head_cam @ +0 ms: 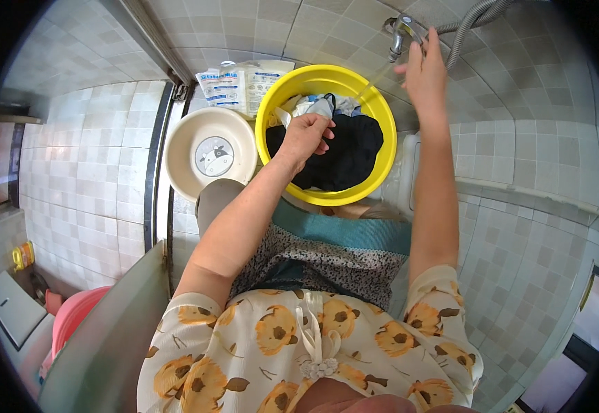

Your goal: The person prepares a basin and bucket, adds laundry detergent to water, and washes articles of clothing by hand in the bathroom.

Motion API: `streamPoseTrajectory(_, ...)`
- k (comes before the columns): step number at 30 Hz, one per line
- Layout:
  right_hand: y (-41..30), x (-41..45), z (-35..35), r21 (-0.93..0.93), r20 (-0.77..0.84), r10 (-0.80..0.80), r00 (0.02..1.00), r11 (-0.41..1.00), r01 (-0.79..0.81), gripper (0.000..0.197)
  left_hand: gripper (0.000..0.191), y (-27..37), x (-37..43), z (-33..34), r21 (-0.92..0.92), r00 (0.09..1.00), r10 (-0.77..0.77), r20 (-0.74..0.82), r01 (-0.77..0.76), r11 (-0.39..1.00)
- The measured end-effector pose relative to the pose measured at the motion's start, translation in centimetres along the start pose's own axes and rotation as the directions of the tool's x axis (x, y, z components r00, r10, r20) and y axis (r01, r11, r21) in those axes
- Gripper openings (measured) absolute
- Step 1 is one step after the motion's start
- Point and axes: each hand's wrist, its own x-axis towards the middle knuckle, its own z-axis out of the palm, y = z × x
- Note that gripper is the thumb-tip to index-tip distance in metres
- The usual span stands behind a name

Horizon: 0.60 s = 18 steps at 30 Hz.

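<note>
A yellow plastic basin (386,170) holds black cloth (348,155) in front and white and light blue clothes (304,105) at the back. My left hand (307,137) hovers over the basin with its fingers curled, at the edge of the pale fabric; whether it pinches any is unclear. A chrome tap (396,38) on the tiled wall runs a thin stream of water (374,82) into the basin. At the tap's lever, my right hand (428,77) has its fingers spread and grips nothing; contact with the lever is hard to tell.
A cream basin (178,155) with a cow picture stands left of the yellow one. Behind it lies a plastic package (247,85) bearing writing. A metal hose (459,41) hangs beside the tap. Frosted glass panel (108,330) and pink tub (74,312) are at lower left.
</note>
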Motion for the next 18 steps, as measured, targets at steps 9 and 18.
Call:
streamPoseTrajectory(9,2.7,-18.0,1.0,-0.018,0.385,0.216,0.897,0.974,-0.227,0.045,0.024,-2.4,-0.6,-2.2,0.209,0.988,0.094,-0.124,-0.067,0.976)
streamPoseTrajectory(18,7.2,-22.4,5.3,-0.074,0.427,0.035,0.904,0.997,-0.004,0.039,0.026,-1.2,-2.5,-3.4,0.283,0.982,0.100,-0.163,-0.051,0.958)
